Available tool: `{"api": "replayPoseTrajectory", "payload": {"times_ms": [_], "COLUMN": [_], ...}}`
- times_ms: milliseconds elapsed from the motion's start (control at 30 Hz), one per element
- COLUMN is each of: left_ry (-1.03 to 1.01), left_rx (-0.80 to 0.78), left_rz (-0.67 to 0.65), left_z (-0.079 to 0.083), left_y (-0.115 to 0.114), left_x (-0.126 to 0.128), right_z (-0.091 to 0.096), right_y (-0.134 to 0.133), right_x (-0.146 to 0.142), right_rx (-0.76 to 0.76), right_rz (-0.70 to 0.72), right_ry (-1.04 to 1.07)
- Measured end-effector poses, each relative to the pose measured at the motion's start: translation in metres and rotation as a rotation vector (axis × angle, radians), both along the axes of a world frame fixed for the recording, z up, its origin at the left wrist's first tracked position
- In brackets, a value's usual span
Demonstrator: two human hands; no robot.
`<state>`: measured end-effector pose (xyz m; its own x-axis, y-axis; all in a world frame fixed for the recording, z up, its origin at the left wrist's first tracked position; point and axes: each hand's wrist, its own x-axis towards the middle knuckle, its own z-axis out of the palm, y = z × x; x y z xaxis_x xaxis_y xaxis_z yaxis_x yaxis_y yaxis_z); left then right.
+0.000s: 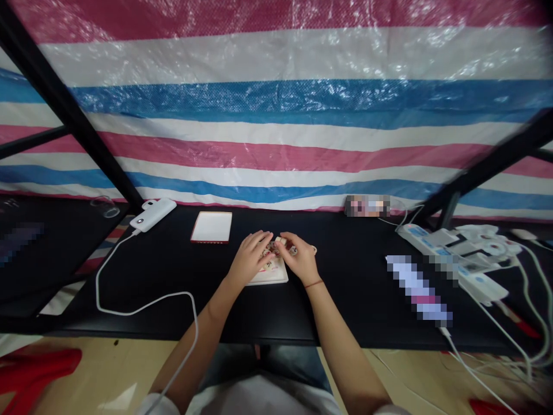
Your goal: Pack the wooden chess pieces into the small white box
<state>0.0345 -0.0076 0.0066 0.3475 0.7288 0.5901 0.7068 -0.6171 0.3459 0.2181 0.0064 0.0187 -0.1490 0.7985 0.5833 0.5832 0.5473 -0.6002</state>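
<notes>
My left hand (250,257) rests with its fingers curled over a small white tray (271,275) of little pieces in the middle of the black table (181,276). My right hand (299,256) is just to the right of it. Its thumb and forefinger pinch a small pale piece (279,240) above the tray. The two hands almost touch. What the left fingers hold, if anything, is hidden.
A white lid or box (211,227) lies behind the hands to the left. A white power bank (153,214) with a cable trailing off the table edge sits at the far left. Power strips and cables (458,253) crowd the right side. A striped tarpaulin hangs behind.
</notes>
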Motion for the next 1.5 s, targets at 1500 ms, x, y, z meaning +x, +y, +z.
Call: {"api": "replayPoseTrajectory", "payload": {"times_ms": [1500], "left_ry": [0.182], "left_rx": [-0.195], "left_rz": [-0.093], "left_z": [0.012], "left_y": [-0.014], "left_x": [0.015], "right_z": [-0.007], "right_y": [-0.007], "right_x": [0.01], "right_rx": [-0.142], "right_rz": [-0.1], "right_ry": [0.489]}}
